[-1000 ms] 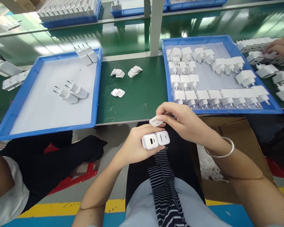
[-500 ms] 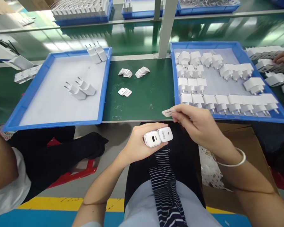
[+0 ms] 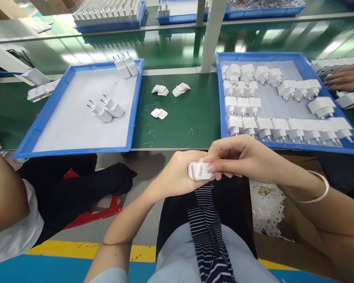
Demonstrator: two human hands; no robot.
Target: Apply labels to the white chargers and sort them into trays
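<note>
Just past the table's front edge, my left hand [image 3: 175, 173] is closed around white plug chargers [image 3: 191, 171], seen end-on and mostly hidden by fingers. My right hand [image 3: 238, 159] pinches a small white cover plate [image 3: 201, 170] with grey lettering between thumb and fingers. The plate lies over the end of the chargers; whether it is seated cannot be seen. Small stacks of similar white cover plates [image 3: 159, 113] rest on the green table [image 3: 177, 133] beyond my hands.
To the left, a blue tray [image 3: 135, 106] holds several upright chargers [image 3: 113, 107]. A second blue tray [image 3: 222, 98] on the right carries rows of white chargers [image 3: 265, 127]. A metal post [image 3: 209, 39] rises behind. A co-worker's hand [image 3: 346, 78] is at far right; another person sits left.
My right hand has moved left and brought the cover plate onto the chargers in my left hand. Their end faces, visible before, are now largely covered.
</note>
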